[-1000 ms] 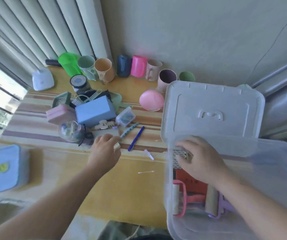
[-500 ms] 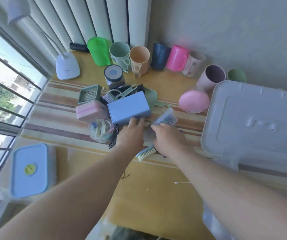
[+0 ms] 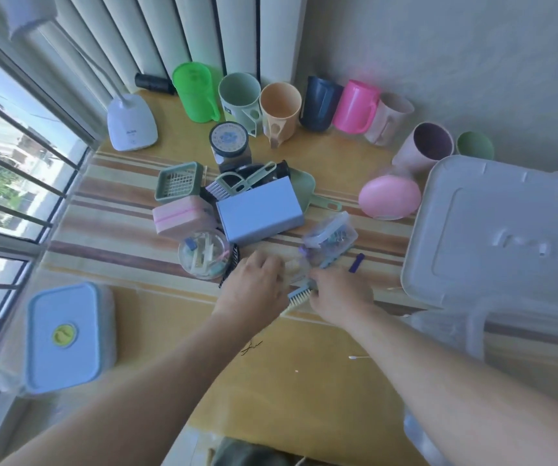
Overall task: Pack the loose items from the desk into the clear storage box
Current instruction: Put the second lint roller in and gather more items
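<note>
Clear plastic storage box (image 3: 445, 334) at the right edge of the desk (image 3: 304, 381), only its near wall and rim in view, blurred. Its grey lid (image 3: 493, 237) leans at the box's far side.

Counts: 8 cups along the wall — green (image 3: 194, 92), pale green (image 3: 239, 99), orange (image 3: 280, 111), navy (image 3: 319, 102), hot pink (image 3: 355, 105), beige (image 3: 388, 117), mauve (image 3: 427, 149), small green (image 3: 474, 146). 1 white lamp base (image 3: 131, 124). 1 blue-lidded container (image 3: 64, 338) at the near left. 1 pink dome (image 3: 389, 197).

Loose pile at centre: 1 blue rectangular box (image 3: 259, 211), 1 pink case (image 3: 180, 218) touching its left side, 1 green mesh basket (image 3: 179, 181) behind that, 1 round clear tub (image 3: 203, 253) of small bits, 1 dark-lidded jar (image 3: 228, 141), 1 clear clip box (image 3: 331, 235). 1 blue pen (image 3: 356, 263) lies between pile and lid. 1 cotton swab (image 3: 358, 357) on the bare desk, well apart.

Left hand (image 3: 254, 290) is palm down, fingers curled over something pale and blurred at the pile's near edge; cannot tell whether it grips. Right hand (image 3: 338, 294) is just beside it, fingers curled down; what it holds is hidden. 1 small brush (image 3: 299, 295), pale bristles and blue back, sits between the 2 hands, touching both.
</note>
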A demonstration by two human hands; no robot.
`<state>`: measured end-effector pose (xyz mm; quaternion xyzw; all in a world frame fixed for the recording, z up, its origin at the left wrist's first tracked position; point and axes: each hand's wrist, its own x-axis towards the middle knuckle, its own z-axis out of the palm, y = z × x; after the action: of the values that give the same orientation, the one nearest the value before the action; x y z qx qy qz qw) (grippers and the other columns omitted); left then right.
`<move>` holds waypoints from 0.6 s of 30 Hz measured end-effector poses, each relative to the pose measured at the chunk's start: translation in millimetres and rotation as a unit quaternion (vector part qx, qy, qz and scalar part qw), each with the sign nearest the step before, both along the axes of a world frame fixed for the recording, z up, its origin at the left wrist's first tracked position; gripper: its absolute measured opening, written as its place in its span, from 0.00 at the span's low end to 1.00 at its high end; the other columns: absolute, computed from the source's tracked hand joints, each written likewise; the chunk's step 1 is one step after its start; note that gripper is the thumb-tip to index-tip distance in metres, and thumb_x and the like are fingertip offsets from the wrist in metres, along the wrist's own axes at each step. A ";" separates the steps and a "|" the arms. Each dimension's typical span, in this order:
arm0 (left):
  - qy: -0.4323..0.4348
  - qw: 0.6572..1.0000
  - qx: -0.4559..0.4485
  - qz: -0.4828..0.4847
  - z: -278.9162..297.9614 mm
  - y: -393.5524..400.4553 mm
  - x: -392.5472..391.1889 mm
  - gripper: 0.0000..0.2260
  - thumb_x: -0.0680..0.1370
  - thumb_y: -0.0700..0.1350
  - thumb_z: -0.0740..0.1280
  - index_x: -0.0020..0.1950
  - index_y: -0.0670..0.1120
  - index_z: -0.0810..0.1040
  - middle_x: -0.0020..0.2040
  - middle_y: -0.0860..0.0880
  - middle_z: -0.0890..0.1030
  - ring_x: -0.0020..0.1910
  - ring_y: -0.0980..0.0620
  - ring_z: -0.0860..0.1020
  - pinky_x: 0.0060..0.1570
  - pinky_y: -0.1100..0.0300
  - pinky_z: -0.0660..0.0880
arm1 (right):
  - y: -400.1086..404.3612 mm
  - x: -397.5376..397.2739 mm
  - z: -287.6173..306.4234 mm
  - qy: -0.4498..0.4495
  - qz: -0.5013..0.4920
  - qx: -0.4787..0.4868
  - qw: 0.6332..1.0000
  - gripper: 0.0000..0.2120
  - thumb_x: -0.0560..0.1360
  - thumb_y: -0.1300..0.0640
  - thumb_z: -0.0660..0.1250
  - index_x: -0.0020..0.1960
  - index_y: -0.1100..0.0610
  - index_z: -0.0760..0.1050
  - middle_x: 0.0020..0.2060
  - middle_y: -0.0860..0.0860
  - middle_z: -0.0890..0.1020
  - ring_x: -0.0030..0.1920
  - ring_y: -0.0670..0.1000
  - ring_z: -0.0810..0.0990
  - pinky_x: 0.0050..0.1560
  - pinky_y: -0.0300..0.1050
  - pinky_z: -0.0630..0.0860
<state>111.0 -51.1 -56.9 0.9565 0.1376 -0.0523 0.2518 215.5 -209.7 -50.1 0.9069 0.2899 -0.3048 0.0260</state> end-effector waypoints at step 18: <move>0.081 0.986 0.003 0.147 15.5 42.6 -154.0 0.21 0.71 0.47 0.72 0.65 0.52 0.78 0.55 0.54 0.81 0.50 0.48 0.80 0.50 0.54 0.78 | 101.8 -38.7 -39.2 0.128 0.037 0.119 0.984 0.10 0.77 0.50 0.71 0.58 0.46 0.77 0.60 0.50 0.71 0.60 0.58 0.73 0.61 0.52 0.75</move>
<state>-42.9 -8.5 -41.5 0.9192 0.2967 -0.0912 0.2421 176.8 -107.9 -89.3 0.8453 0.3588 -0.3808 -0.1082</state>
